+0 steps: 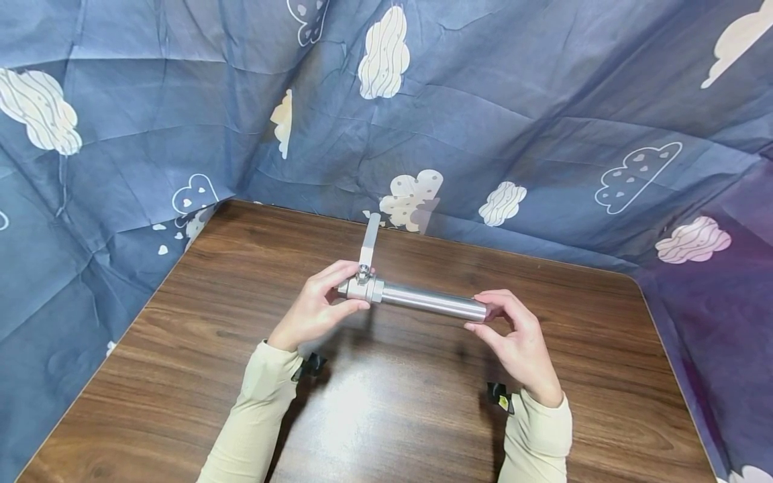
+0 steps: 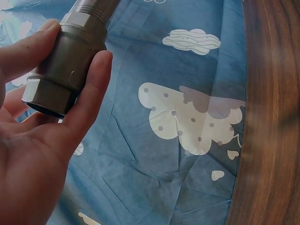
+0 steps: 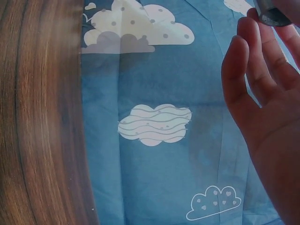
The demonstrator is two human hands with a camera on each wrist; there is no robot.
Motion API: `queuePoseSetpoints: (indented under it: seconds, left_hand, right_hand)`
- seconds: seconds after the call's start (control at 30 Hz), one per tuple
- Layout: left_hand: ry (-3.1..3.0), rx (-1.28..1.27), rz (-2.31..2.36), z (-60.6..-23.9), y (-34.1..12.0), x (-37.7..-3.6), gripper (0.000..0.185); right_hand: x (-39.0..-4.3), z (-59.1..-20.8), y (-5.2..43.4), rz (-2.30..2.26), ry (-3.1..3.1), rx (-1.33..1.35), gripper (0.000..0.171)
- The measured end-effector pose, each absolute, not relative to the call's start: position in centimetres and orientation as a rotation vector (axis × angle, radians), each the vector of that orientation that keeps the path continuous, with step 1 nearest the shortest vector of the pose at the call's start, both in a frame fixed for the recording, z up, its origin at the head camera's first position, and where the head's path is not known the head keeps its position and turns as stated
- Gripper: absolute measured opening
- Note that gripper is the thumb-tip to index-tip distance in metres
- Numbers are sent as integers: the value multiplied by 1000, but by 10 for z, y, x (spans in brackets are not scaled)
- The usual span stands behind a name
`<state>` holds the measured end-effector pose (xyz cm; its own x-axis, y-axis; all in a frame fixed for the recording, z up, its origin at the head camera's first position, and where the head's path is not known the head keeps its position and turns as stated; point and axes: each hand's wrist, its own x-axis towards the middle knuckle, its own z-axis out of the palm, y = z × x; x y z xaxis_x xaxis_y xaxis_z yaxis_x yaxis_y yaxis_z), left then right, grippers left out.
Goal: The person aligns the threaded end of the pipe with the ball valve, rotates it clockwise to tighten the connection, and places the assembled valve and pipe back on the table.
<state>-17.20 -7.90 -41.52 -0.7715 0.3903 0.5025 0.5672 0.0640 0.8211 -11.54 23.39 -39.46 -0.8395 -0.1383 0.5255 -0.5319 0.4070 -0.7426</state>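
Note:
A metal ball valve with a long lever handle is joined to a shiny steel pipe, threaded where they meet. My left hand grips the valve body between thumb and fingers. At the pipe's other end, my right hand pinches the rim with thumb and fingertips. Both pieces are held up off the table, nearly level, with the lever pointing away from me. In the left wrist view the valve's hexagonal end shows between the fingers. Only the pipe's open end appears in the right wrist view.
Beneath the hands lies a brown wood-grain table with a bright glare patch. A blue cloth printed with clouds hangs along the table's back and sides. Dark straps with small devices sit at both wrists.

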Motion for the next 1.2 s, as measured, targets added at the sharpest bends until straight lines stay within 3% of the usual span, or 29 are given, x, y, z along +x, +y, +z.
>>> queuePoseSetpoints:
  seconds: [0.67, 1.2]
  left_hand:
    - [-2171, -987, -1804, -415, -79, -171, 49]
    - [-2162, -996, -1812, -415, -79, -171, 49]
  right_hand:
    - [-122, -416, 249, 1387, -2343, 546, 49]
    - [-114, -394, 237, 1275, -2380, 567, 46]
